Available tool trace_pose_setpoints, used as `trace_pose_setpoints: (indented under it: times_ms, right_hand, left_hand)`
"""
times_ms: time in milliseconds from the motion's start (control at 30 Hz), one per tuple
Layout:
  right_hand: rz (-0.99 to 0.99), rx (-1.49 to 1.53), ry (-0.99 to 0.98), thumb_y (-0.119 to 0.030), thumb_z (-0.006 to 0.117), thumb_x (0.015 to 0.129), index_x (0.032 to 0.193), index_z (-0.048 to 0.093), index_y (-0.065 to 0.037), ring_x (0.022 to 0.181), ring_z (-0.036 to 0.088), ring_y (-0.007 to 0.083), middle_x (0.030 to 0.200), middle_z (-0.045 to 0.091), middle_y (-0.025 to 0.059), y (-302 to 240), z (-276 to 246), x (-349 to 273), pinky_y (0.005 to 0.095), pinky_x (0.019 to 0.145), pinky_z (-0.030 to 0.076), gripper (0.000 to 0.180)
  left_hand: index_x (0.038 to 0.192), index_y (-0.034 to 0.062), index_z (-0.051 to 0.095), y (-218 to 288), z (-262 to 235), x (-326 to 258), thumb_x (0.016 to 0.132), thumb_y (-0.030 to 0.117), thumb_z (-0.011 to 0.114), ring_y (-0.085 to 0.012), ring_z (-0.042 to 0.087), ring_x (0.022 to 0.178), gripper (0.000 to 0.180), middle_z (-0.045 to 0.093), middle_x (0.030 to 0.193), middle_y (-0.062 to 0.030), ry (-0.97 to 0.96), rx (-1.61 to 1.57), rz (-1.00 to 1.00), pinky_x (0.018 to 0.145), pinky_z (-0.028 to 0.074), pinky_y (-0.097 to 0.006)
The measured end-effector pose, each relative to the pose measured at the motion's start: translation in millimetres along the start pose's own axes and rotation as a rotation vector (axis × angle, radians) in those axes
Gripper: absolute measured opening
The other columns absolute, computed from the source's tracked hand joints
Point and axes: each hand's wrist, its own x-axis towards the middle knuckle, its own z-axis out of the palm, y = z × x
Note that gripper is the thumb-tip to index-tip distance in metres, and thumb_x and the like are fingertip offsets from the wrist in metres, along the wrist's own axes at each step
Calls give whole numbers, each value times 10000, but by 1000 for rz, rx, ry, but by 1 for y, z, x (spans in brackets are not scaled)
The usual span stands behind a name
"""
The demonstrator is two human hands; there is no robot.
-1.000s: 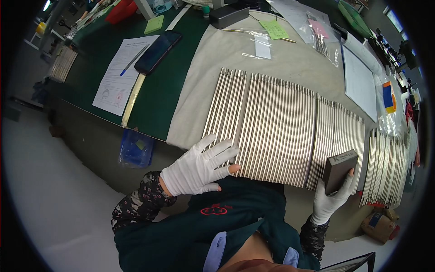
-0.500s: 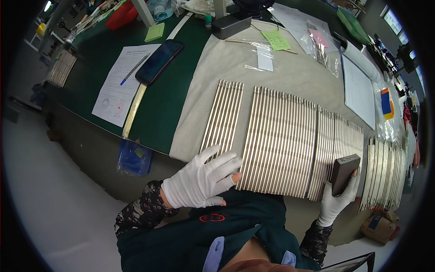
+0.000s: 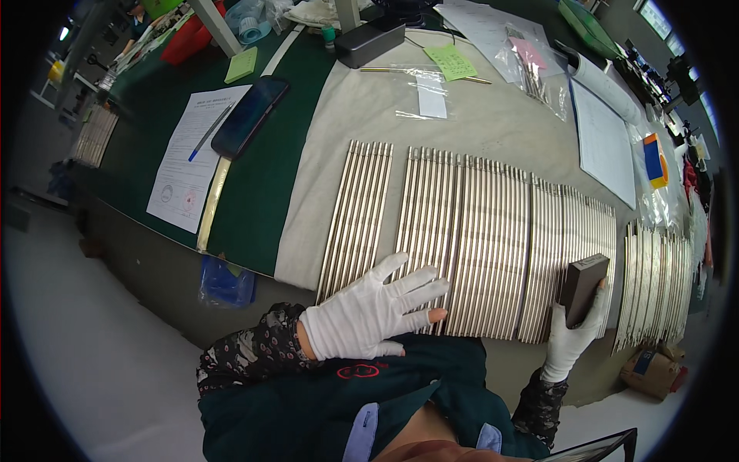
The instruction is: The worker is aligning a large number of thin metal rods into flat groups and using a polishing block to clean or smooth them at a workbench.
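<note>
Slim silvery metal rods [image 3: 493, 239] lie side by side in a wide row on the cream cloth [image 3: 323, 169], with dark gaps splitting the row. Left of it is a smaller group of the same rods [image 3: 356, 208]. My left hand [image 3: 369, 316], in a white glove with bare thumb tip, is open, its spread fingers over the near ends of the wide row's left part. In my gloved right hand [image 3: 573, 339] is a dark grey rectangular block [image 3: 585, 285], gripped upright over the near right end of the row.
Another batch of rods [image 3: 654, 285] lies at the far right. On the green table at left are a phone [image 3: 250, 119], a printed sheet [image 3: 181, 146] and a pen. A grey case [image 3: 369, 42], sticky notes and a clipboard [image 3: 604, 138] lie along the back.
My left hand has slid right, from the smaller group onto the wide row. A dark gap now shows within the wide row's left part. My right hand still holds the block; the view shifted slightly.
</note>
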Motion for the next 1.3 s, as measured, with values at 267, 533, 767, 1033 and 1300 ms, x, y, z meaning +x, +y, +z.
trace_pose_setpoints:
  times_ms: [267, 533, 767, 1033, 1300]
  right_hand:
    - [36, -13, -32, -18, 645, 688, 1379, 344, -33, 1268, 397, 368, 1377, 379, 212, -3, 1, 1, 427, 1043, 334, 754]
    - [32, -19, -51, -41, 633, 684, 1385, 340, -42, 1270, 390, 367, 1375, 374, 212, 0, 1, -1, 431, 1048, 330, 760]
    - [31, -41, -60, -40, 634, 675, 1387, 338, -60, 1280, 377, 367, 1378, 371, 209, -3, 1, 0, 436, 1052, 325, 771]
    - [-5, -19, -72, -10, 649, 670, 1398, 315, -71, 1285, 361, 380, 1394, 364, 206, -3, 3, 0, 453, 1073, 278, 804]
    - [8, 0, -72, -15, 649, 664, 1389, 319, -57, 1281, 364, 382, 1386, 370, 208, -4, 1, -1, 450, 1071, 285, 798]
  left_hand:
    - [1384, 167, 345, -3, -4, -14, 755, 507, 639, -291, 289, 1341, 774, 324, 1442, -112, 13, -22, -36, 1074, 220, -576]
    - [1444, 210, 235, -35, -21, -14, 723, 543, 634, -324, 329, 1319, 889, 315, 1445, -129, 194, -34, 23, 1058, 204, -612]
    - [1447, 271, 206, -54, -13, -4, 745, 593, 569, -344, 308, 1326, 853, 285, 1464, -144, 90, 50, -9, 1051, 188, -629]
    - [1432, 217, 254, -48, -11, 26, 760, 560, 579, -346, 276, 1349, 822, 277, 1473, -136, 70, -6, 108, 1066, 152, -635]
    - [1385, 166, 318, -40, -14, 40, 753, 537, 593, -351, 287, 1341, 783, 298, 1455, -139, 25, 7, 132, 1068, 144, -642]
